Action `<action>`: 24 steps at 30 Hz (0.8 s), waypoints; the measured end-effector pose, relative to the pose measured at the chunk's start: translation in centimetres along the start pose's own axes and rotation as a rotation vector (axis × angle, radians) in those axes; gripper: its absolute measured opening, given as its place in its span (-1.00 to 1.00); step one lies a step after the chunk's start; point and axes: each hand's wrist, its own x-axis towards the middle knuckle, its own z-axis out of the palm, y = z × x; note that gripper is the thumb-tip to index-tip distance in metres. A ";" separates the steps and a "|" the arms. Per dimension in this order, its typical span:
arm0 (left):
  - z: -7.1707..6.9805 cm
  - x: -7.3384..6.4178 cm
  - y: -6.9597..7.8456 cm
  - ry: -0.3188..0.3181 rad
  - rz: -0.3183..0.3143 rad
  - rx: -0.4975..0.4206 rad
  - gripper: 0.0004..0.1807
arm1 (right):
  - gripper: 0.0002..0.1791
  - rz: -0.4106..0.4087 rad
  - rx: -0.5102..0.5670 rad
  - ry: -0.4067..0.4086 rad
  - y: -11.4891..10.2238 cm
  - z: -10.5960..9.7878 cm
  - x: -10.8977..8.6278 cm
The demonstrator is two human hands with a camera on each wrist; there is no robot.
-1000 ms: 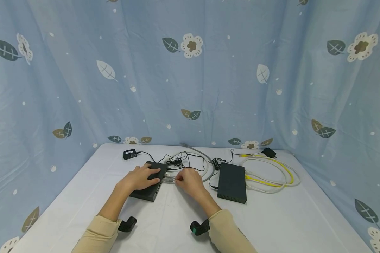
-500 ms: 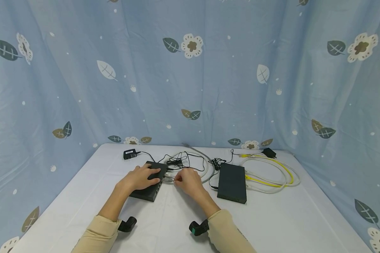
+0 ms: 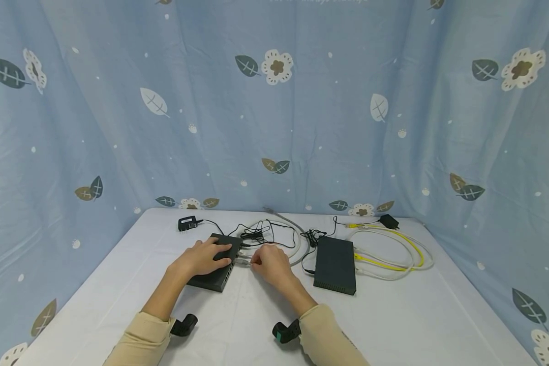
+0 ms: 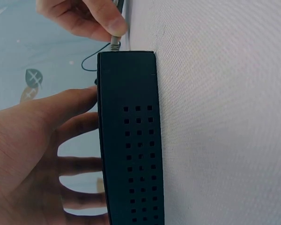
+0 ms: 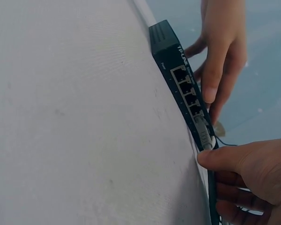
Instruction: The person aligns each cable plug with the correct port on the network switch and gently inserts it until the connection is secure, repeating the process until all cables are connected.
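Note:
My left hand (image 3: 202,258) rests on top of a black network switch (image 3: 212,280), its fingers spread across the casing. In the right wrist view the switch's side shows a row of ports (image 5: 186,87) and TP-LINK lettering. My right hand (image 3: 273,265) pinches a grey network cable just behind its plug (image 5: 203,133). The plug sits at a port toward the far end of the row; whether it is fully seated I cannot tell. Beside it, a whitish cable also runs to the switch. In the left wrist view the cable's ribbed boot (image 4: 115,46) shows below the pinching fingertips.
A second black switch (image 3: 334,264) lies right of my right hand, with yellow and white cables (image 3: 395,264) looping from it. Bundled black power leads (image 3: 253,235) lie behind the hands. Power adapters (image 3: 187,223) rest near the back edge, one at each side.
My right hand has shifted slightly left and toward me, still pinching the grey cable near the switch. The left hand stays in place on the switch.

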 end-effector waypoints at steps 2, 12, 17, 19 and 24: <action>0.0 0.0 0.0 0.001 0.000 0.001 -0.44 | -0.95 -0.003 -0.009 -0.002 -0.1 0.0 0.0; -0.1 0.0 0.0 0.002 0.007 -0.002 -0.43 | -0.95 -0.011 -0.045 0.011 -0.2 0.3 0.1; -0.1 -0.1 0.0 -0.001 0.006 -0.006 -0.43 | -0.95 -0.019 -0.057 0.006 -0.3 0.5 0.0; -0.1 -0.1 0.0 -0.002 0.006 -0.009 -0.43 | -0.95 -0.026 -0.056 0.012 -0.3 0.5 -0.1; 0.0 0.0 0.0 -0.004 0.003 -0.009 -0.43 | -0.96 -0.032 -0.047 0.015 -0.2 0.7 -0.1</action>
